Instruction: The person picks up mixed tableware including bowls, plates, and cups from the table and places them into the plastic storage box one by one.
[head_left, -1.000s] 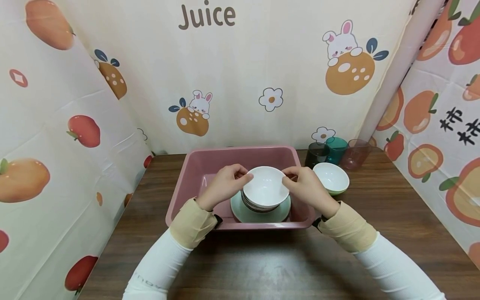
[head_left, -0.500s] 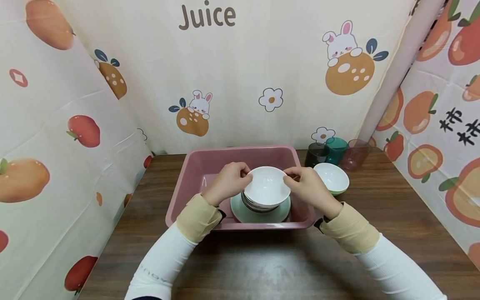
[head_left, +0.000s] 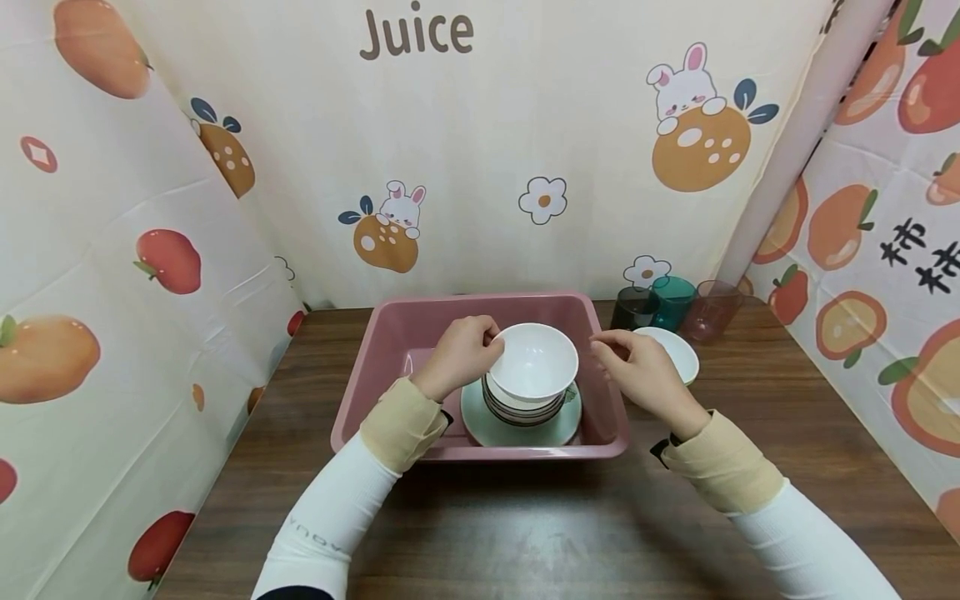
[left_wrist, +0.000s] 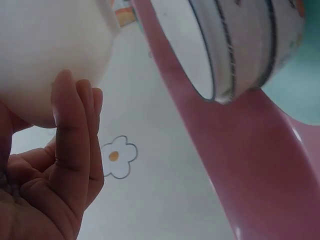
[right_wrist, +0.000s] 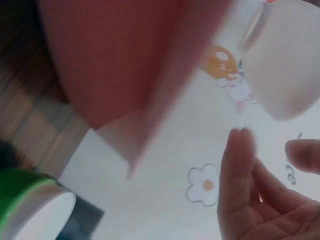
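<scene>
Item 1: white bowl (head_left: 536, 360), qty 1, held up over stack of bowls (head_left: 523, 414); clear of stack per left wrist view. Exact tilt hard to tell.

Item 2: stack of bowls, dark-lined rims, patterned outside; count unclear. Seated on pale green plate (head_left: 480, 429), all inside pink basin (head_left: 525, 453), R half, nr basin's near edge.

Item 3: pink basin, approx. mid tabletop (head_left: 525, 525), close to far edge.

Hands. Left hand (head_left: 459, 356): thumb & fingers pinching white bowl at L rim. Right hand (head_left: 643, 368): holding nothing, fingers loosely extended, thumb apart; at basin's R edge, near white bowl, no contact.

Also listed: green bowl (head_left: 679, 352), white inside, on tabletop just off basin's R edge, partly hidden by right hand. Dark cup (head_left: 633, 309), teal cup (head_left: 673, 302), reddish cup (head_left: 711, 313): see-through, grouped nr tabletop's far R corner. Curtain (head_left: 480, 125) w/ fruit & rabbit prints, behind far edge.

Step in hand (judged): one-handed hold of white bowl above stack; lifting vs. lowering, can't tell. Next move (judged): calls for firm left pinch, level rim, base clear of stack; for right hand, steadying grip on R rim or free path past basin edge. Risk: tipping, given one-sided hold.
</scene>
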